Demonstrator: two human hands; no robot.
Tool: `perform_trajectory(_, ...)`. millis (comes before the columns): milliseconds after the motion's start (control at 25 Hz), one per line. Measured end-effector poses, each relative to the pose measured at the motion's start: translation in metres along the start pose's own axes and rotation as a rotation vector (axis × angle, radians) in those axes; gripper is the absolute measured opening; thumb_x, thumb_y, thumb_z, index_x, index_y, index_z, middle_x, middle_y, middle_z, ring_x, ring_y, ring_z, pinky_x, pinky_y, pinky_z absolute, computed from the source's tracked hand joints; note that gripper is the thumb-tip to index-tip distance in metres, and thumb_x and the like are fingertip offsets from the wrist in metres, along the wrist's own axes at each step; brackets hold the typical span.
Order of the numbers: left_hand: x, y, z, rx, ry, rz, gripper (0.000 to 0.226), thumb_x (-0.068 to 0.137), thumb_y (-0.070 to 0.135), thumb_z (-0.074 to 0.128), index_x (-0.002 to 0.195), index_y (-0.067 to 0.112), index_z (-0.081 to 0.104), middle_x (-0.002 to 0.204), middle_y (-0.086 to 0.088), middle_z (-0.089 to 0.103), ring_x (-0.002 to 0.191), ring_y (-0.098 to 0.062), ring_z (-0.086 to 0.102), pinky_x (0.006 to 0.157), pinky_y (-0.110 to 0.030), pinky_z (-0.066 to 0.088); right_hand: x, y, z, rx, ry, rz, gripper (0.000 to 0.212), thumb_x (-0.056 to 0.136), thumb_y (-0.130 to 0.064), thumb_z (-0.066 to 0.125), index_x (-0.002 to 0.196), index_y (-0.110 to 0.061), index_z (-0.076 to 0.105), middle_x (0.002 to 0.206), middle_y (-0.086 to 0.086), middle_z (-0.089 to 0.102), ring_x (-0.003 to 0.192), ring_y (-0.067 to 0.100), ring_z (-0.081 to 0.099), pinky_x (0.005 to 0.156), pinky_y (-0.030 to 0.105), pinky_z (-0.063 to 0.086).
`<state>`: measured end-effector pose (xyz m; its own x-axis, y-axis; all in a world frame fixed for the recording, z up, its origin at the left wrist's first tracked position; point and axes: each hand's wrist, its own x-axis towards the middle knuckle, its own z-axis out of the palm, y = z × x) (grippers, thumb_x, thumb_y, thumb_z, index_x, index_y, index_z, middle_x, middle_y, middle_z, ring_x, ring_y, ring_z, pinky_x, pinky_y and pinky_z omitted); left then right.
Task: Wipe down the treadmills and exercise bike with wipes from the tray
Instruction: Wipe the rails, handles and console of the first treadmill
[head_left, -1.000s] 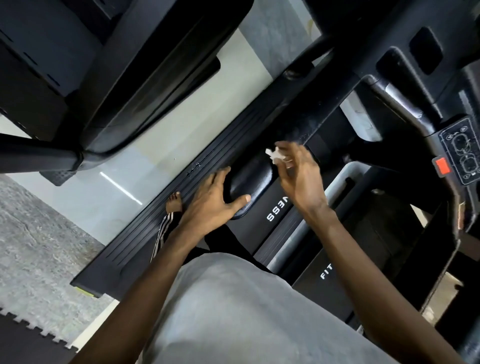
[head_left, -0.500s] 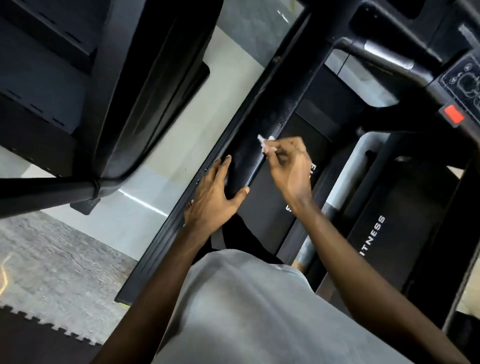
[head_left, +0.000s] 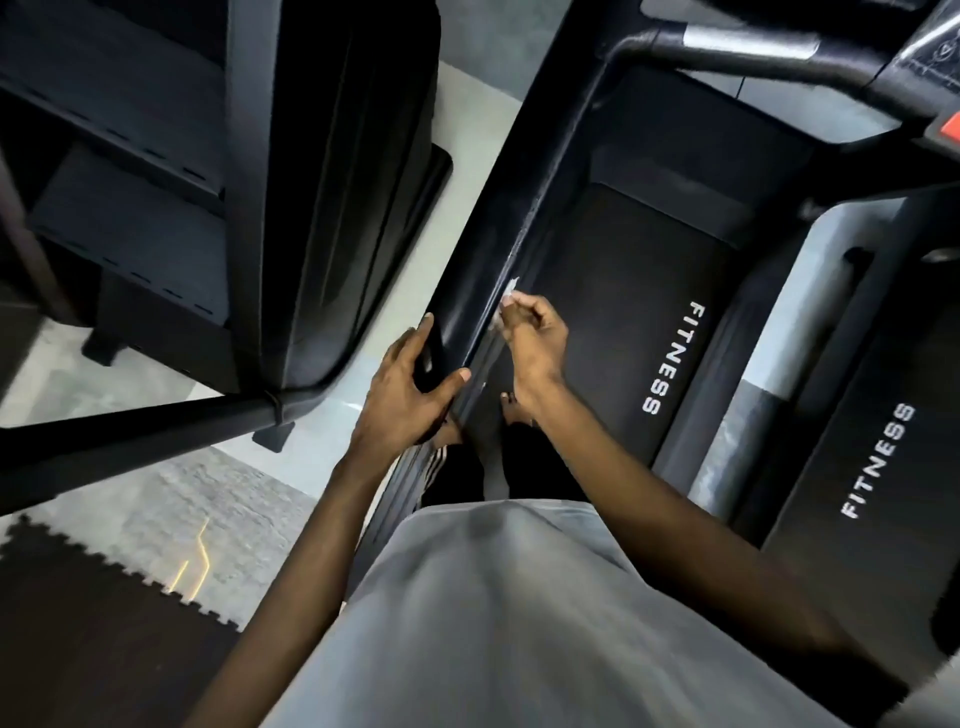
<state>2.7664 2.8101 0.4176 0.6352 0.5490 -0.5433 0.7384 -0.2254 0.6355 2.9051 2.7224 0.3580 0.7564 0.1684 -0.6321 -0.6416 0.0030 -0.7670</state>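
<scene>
I stand on a black treadmill whose belt (head_left: 639, 291) reads FITNESS. Its glossy black left handrail (head_left: 524, 171) slopes down towards me. My left hand (head_left: 410, 389) grips the rail's lower end, thumb on the near side and fingers wrapped over the far side. My right hand (head_left: 530, 338) pinches a small crumpled white wipe (head_left: 509, 293) and holds it against the rail's inner edge just above the left hand. A faint streak runs up the rail above the wipe.
A second treadmill belt (head_left: 878, 457) lies to the right, with a console's red button (head_left: 948, 132) at the top right edge. Another black machine (head_left: 332, 197) stands left across a strip of pale floor. Dark interlocking mats (head_left: 78, 597) cover the lower left.
The view has swung so the rail now runs almost straight up. My left hand has closed round the rail's end. My right hand has brought the wipe onto the rail's inner edge.
</scene>
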Motion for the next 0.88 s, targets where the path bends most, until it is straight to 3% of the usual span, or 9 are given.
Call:
perform_trajectory(120,0.016,0.014,-0.002,0.055,0.028,-0.017,0.082,0.085,0.048,0.075,0.155,0.034,0.035,0.153,0.0,0.045,0.139,-0.016,0.043,0.105,-0.017,0.029,0.006,-0.001,0.01,0.01,0.076,0.049,0.005,0.092,-0.004,0.069,0.093,-0.009,0.069,0.079,0.001,0.066,0.068,0.009,0.06,0.07,0.023,0.054)
perform_trajectory(240,0.028,0.02,0.0,0.053,0.023,-0.028,0.083,0.082,0.051,0.078,0.153,0.028,0.04,0.152,0.003,0.048,0.14,-0.011,0.045,0.115,-0.023,0.032,0.001,0.004,-0.002,-0.003,-0.024,0.068,0.018,0.087,0.0,0.068,0.088,-0.018,0.07,0.082,0.002,0.069,0.076,0.013,0.063,0.08,0.029,0.054)
perform_trajectory(320,0.029,0.018,0.001,0.028,0.017,-0.067,0.087,0.076,0.059,0.077,0.151,0.038,0.038,0.151,0.008,0.05,0.139,-0.007,0.045,0.118,-0.031,0.035,0.014,-0.001,-0.003,0.015,-0.04,0.032,0.021,0.087,0.002,0.067,0.087,-0.019,0.069,0.086,0.003,0.071,0.076,0.012,0.065,0.079,0.029,0.055)
perform_trajectory(480,0.028,0.025,0.004,0.028,0.035,-0.072,0.081,0.071,0.065,0.073,0.142,0.067,0.033,0.147,0.013,0.053,0.136,-0.002,0.047,0.118,-0.035,0.037,0.038,-0.008,0.007,0.031,0.023,0.034,0.009,0.093,0.0,0.065,0.096,-0.007,0.068,0.079,-0.002,0.067,0.06,-0.007,0.06,0.062,0.011,0.047)
perform_trajectory(600,0.029,0.034,0.006,0.033,0.058,-0.053,0.076,0.076,0.058,0.076,0.14,0.067,0.036,0.149,0.014,0.05,0.138,0.001,0.044,0.119,-0.033,0.035,0.013,0.002,0.002,-0.054,-0.004,-0.01,0.01,0.093,0.0,0.065,0.098,-0.009,0.067,0.085,-0.005,0.068,0.071,-0.007,0.064,0.067,0.007,0.047)
perform_trajectory(720,0.026,0.036,0.009,0.009,0.08,-0.048,0.073,0.08,0.05,0.079,0.14,0.064,0.039,0.151,0.014,0.049,0.138,0.006,0.04,0.12,-0.029,0.031,0.006,-0.006,-0.003,-0.092,-0.025,-0.15,0.006,0.094,-0.007,0.065,0.099,-0.008,0.068,0.1,-0.002,0.072,0.089,0.004,0.069,0.074,0.006,0.047)
perform_trajectory(880,0.025,0.038,0.011,-0.014,0.098,-0.05,0.072,0.082,0.047,0.079,0.14,0.064,0.04,0.151,0.014,0.048,0.139,0.005,0.04,0.12,-0.029,0.032,0.046,-0.013,0.007,-0.039,0.013,-0.052,0.008,0.095,-0.01,0.065,0.102,-0.007,0.068,0.094,0.004,0.073,0.084,0.009,0.067,0.075,0.015,0.051)
